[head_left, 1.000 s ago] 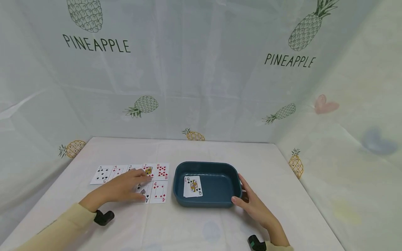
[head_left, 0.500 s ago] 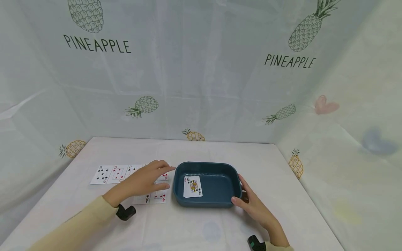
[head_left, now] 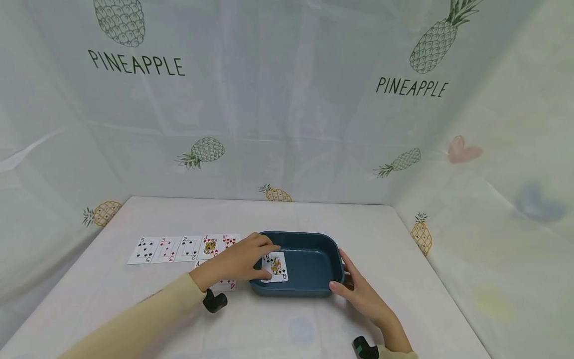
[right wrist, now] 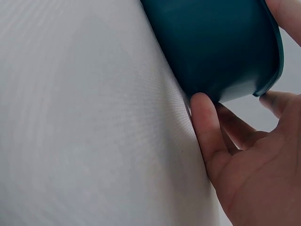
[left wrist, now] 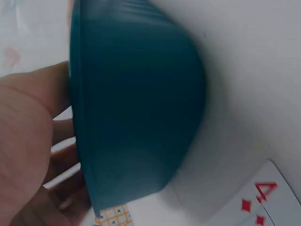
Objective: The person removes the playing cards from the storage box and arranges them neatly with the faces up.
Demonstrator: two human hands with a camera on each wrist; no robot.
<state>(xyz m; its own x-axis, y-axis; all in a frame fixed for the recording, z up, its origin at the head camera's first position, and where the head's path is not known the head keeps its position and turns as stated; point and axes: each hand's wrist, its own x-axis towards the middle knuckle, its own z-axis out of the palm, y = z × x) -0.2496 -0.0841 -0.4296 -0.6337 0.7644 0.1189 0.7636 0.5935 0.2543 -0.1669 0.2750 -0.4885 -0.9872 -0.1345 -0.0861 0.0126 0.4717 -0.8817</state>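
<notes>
A black wrist device (head_left: 365,347) is showing nearest, in front of the blue tray (head_left: 314,267) and toward its right end. Right hand (head_left: 365,296) is gripping the tray at its near right corner, thumb on the near side. Four of diamonds (head_left: 226,285) is lying left of the tray, partly hidden. Left hand (head_left: 244,258) is extending over the tray's left rim, fingers loosely spread; cannot tell whether its thumb is touching the queen card (head_left: 277,267), which is lying inside the tray's left part. Row of five cards (head_left: 187,248) is lying farther back, left of the tray. Pineapple-print cloth (head_left: 287,114) is hanging behind the tray.
</notes>
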